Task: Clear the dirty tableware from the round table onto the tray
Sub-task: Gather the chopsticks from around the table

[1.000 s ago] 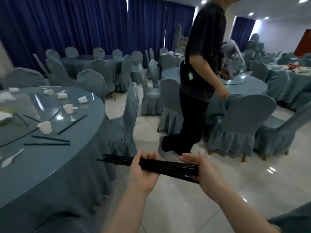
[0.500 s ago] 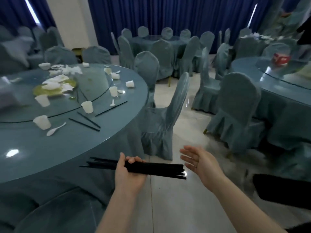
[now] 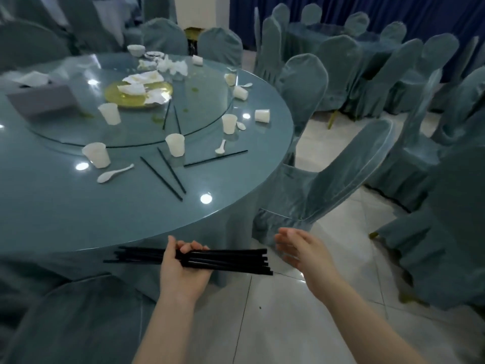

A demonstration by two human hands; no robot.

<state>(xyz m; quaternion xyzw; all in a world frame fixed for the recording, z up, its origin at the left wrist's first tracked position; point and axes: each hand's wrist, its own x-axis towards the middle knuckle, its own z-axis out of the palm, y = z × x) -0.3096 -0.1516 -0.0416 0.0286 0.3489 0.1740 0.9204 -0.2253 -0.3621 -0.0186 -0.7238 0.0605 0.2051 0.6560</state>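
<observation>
My left hand (image 3: 183,271) grips a bundle of black chopsticks (image 3: 223,260) level, just off the round table (image 3: 236,200) edge, while my right hand (image 3: 301,252) is open beside the bundle's end, fingers straight.

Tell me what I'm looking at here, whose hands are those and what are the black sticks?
This picture comes from a camera worn on a person's head, looking down at their own two hands. The left hand grips a bundle of black chopsticks. The right hand is open beside it, holding nothing. In front stands a round table after a meal. On it lie white cups, white spoons, more chopsticks, crumpled napkins and a yellow plate. Covered chairs stand around.
</observation>
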